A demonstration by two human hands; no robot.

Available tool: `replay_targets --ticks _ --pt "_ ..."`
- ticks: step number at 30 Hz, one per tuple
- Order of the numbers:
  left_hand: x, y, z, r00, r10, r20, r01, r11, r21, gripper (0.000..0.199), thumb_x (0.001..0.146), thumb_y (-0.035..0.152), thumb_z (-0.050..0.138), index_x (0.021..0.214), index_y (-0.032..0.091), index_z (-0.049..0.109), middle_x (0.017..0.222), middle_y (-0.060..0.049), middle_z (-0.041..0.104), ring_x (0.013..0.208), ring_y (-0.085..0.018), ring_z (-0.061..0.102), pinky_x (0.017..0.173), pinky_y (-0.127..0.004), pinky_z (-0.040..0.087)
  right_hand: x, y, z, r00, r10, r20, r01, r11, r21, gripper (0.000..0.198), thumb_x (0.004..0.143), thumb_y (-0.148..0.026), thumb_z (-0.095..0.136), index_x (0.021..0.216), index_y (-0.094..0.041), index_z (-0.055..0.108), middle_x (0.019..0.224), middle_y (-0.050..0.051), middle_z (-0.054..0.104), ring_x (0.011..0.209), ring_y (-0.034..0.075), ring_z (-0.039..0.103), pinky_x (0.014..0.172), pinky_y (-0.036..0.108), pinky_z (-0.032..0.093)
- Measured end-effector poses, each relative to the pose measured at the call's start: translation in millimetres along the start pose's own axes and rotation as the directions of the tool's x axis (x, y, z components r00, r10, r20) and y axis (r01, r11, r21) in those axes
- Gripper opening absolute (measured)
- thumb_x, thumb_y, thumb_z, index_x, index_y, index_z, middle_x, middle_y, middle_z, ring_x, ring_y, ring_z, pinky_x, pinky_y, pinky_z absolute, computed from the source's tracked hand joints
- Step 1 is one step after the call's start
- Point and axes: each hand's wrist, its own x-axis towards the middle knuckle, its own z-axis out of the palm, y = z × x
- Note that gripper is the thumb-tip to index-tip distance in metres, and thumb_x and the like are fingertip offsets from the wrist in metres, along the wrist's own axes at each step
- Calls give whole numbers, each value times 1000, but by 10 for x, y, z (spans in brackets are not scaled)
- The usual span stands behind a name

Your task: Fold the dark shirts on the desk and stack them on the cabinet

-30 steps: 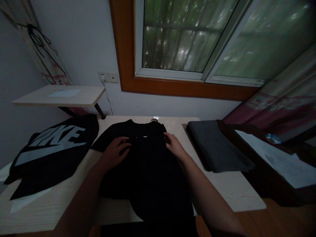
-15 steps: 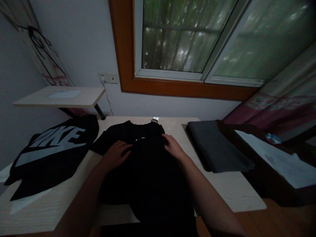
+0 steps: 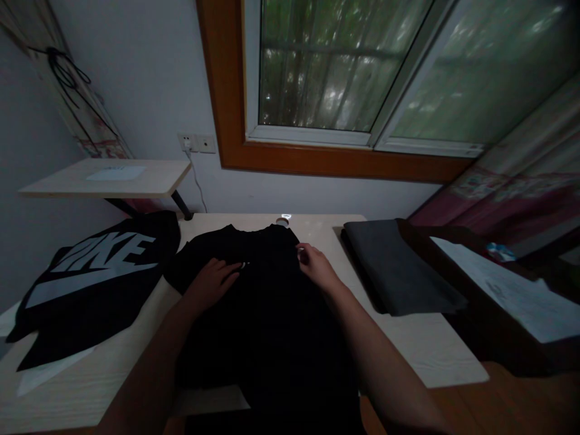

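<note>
Black fabric T-shirt [image 3: 272, 314] on a pale wood-grain table [image 3: 444, 356]: right side apparently folded inward, left sleeve [image 3: 181, 266] not yet. Left hand [image 3: 212, 280] and right hand [image 3: 318, 267] touch it, fingers curled; whether gripping, I cannot tell.

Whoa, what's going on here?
A person is handling a black shirt on a table, collar toward the wall. The left hand is on its chest, by a small white mark; the right hand is at its edge. A lettered black garment lies to the left, grey cloth to the right.
</note>
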Motion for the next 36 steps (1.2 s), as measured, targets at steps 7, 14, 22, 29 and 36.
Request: replay_targets --ticks 7,14,22,29,36 --pt "-3 -51 0 1000 1 15 -1 999 33 37 101 47 48 116 28 76 93 -7 67 91 -24 52 90 -42 43 -37 70 -141 981 101 -163 -127 980 -156 29 83 -22 64 112 -24 63 86 4 69 83 23 60 78 33 44" --pt "-17 -46 17 1000 6 10 -7 997 73 34 97 46 55 118 27 74 110 -8 62 101 -26 53 97 -46 46 -26 -23 -15 992 -94 79 108 976 -188 12 88 -22 65 99 -23 69 104 8 67 98 25 56 87 36 42" --pt "-24 3 6 999 34 31 -38 991 129 32 98 40 55 123 27 71 126 -7 61 115 -26 52 105 -48 46 -10 -24 79 973 -165 158 182 978 -100 11 85 -12 61 86 -23 64 94 5 64 94 23 55 85 34 42" --pt "-27 -14 5 999 23 36 -28 991 134 32 99 42 54 122 28 71 125 -6 61 116 -26 52 106 -49 47 4 48 -67 971 -204 126 212 976 -53 12 82 -10 60 83 -22 63 88 4 64 87 21 56 83 32 43" --pt "-24 -29 8 999 20 26 -23 989 147 33 98 45 54 122 30 71 125 -7 60 113 -27 52 104 -50 47 -41 185 -412 976 30 -214 -92 954 -284 9 85 -25 63 78 -21 65 85 4 62 76 19 58 71 30 43"
